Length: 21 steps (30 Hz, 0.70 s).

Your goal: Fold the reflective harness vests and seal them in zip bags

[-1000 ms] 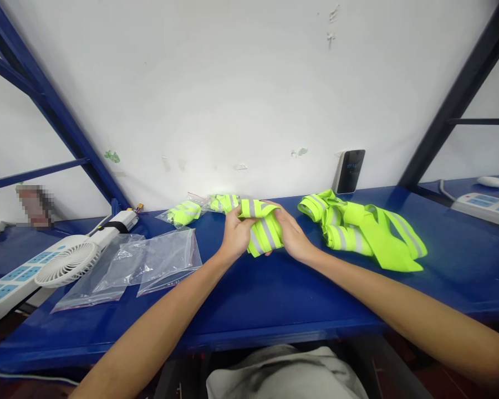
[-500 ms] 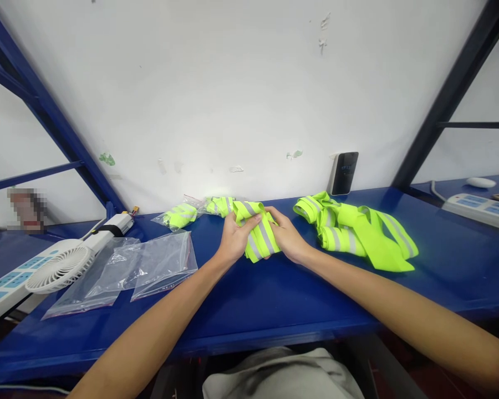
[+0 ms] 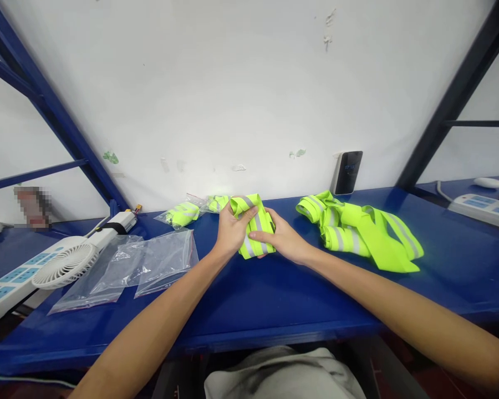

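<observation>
I see left hand [image 3: 230, 228], right hand [image 3: 289, 242] clamped on folded neon strip [image 3: 261, 224]; its 12 o'clock fold [image 3: 245, 203] could spring open if either thumb slackens.

Workroom, plain, workshop type. Shown by: blue table [image 3: 283, 302], long, with frame posts [image 3: 55, 119]; power strips [image 3: 9, 284], many-socketed, left and right; plastic bags [image 3: 160, 263], clear, flat; white wall [image 3: 233, 88], chipped.

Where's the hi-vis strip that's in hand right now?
Head view, near centre: the hi-vis strip is held between the left hand and right hand, with clear bags to its left and the hi-vis pile to its right.
</observation>
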Available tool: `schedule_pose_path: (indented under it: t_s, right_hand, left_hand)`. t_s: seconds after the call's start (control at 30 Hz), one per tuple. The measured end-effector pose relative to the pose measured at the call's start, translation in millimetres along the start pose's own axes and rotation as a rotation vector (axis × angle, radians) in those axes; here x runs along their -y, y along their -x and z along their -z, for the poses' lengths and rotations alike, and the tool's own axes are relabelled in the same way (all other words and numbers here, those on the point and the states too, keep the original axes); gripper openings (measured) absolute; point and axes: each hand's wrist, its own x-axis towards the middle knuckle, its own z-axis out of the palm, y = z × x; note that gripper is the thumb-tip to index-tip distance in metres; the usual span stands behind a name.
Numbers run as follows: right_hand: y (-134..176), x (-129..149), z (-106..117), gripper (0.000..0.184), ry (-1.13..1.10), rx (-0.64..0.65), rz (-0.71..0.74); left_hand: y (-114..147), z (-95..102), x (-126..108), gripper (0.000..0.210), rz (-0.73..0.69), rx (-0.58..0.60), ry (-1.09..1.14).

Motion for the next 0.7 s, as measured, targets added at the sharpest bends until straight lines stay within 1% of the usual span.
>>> schedule_pose_path:
  t_s: [0.07,0.13,0.2,0.27,0.33,0.37,0.5,0.6,0.7]
  right_hand:
    - [0.1,0.2,1.4,0.063,0.000,0.026,-0.009]
    - [0.6,0.7,2.7,0.056,-0.011,0.076,-0.059]
    - [1.4,1.4,3.2,0.052,-0.001,0.103,-0.102]
    - [2.2,1.8,2.7,0.048,0.022,0.104,-0.107]
    - [3.0,2.0,1.8,0.046,0.034,0.102,-0.091]
    - [3.3,2.1,1.2,0.048,0.038,0.106,-0.081]
    - [4.0,3.4,0.3,0.063,0.100,0.133,-0.011]
    - [3.7,3.0,1.7,0.059,0.257,0.117,0.109]
    - [3.2,0.3,3.5,0.054,0.327,0.141,0.145]
  left_hand:
    - [0.7,0.6,0.4,0.027,0.014,0.023,0.013]
    - [1.9,0.0,-0.1,0.027,0.027,0.036,0.028]
    - [3.0,-1.6,-1.0,0.029,0.046,0.024,0.062]
    - [3.8,-3.2,-1.4,0.032,0.080,-0.002,0.101]
    - [3.8,-4.1,-1.3,0.033,0.119,-0.024,0.131]
    - [3.6,-4.2,-1.1,0.034,0.128,-0.035,0.138]
    - [2.1,-3.0,-0.7,0.031,0.052,-0.101,0.060]
    - [1.6,-2.6,-0.8,0.033,0.046,-0.126,0.015]
    - [1.6,-2.8,-1.6,0.033,0.084,-0.129,0.021]
